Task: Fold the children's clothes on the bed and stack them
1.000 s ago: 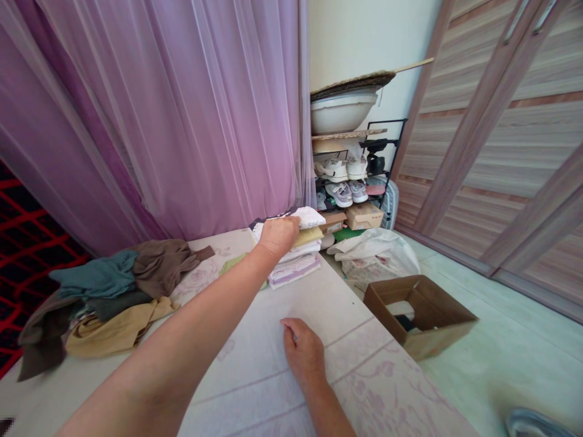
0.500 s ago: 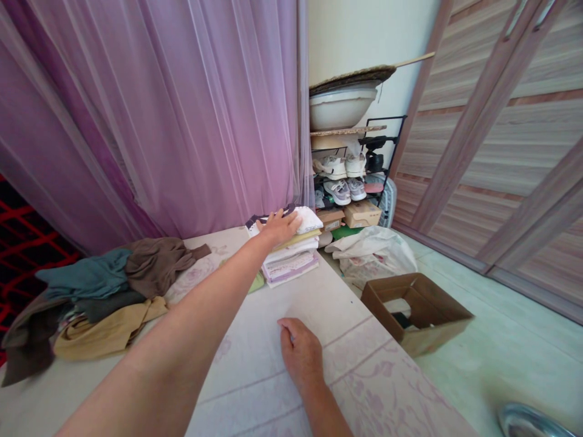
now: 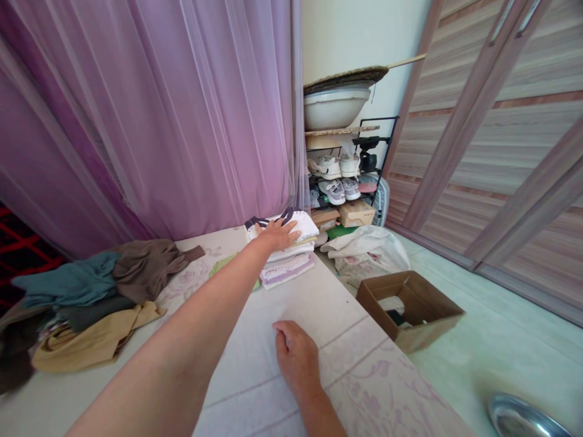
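My left hand [image 3: 277, 235] lies flat, fingers spread, on top of a stack of folded clothes [image 3: 288, 267] near the curtain. The top garment [image 3: 302, 223] is white with dark striped trim; white, yellowish and lilac layers show below it. A light green cloth [image 3: 222, 264] lies beside the stack, partly behind my left forearm. My right hand [image 3: 297, 355] rests on the bed sheet [image 3: 364, 370], curled into a loose fist, with nothing visible in it.
Unfolded clothes [image 3: 98, 318] lie heaped at the left. A purple curtain [image 3: 204, 115] hangs behind the bed. On the floor at the right are a cardboard box [image 3: 387, 331], a plastic bag [image 3: 371, 249] and a metal basin [image 3: 523, 419]. A shoe rack [image 3: 387, 158] stands beside the wardrobe [image 3: 478, 152].
The top white garment now lies flatter under my left hand, and less of the yellow layer shows. The view has shifted slightly; my right hand keeps its curled pose.
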Demonstrator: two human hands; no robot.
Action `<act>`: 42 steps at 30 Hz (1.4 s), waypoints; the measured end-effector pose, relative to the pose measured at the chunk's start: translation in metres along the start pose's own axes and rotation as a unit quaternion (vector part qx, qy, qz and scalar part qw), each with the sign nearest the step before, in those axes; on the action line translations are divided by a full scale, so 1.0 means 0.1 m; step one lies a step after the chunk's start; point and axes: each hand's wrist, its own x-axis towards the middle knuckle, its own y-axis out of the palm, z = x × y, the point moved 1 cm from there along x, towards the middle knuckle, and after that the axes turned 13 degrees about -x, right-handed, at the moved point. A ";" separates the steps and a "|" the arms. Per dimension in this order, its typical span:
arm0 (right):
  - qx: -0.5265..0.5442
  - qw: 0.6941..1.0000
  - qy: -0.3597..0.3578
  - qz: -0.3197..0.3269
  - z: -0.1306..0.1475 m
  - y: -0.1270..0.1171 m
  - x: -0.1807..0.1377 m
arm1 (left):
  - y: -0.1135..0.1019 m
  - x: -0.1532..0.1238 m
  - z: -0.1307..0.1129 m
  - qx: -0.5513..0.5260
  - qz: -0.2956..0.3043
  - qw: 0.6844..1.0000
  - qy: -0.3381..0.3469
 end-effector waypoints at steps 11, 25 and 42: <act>-0.006 1.000 0.001 0.001 0.02 -0.02 0.02 | -0.19 -0.61 0.44 0.001 -0.205 0.978 0.048; -0.045 0.999 -0.021 0.014 -0.05 0.01 0.03 | 1.69 -3.26 2.01 -0.027 -0.119 0.988 -0.099; -0.180 0.980 -0.074 0.031 0.13 0.00 -0.25 | 1.70 -3.72 1.81 -0.083 -0.191 0.973 -0.104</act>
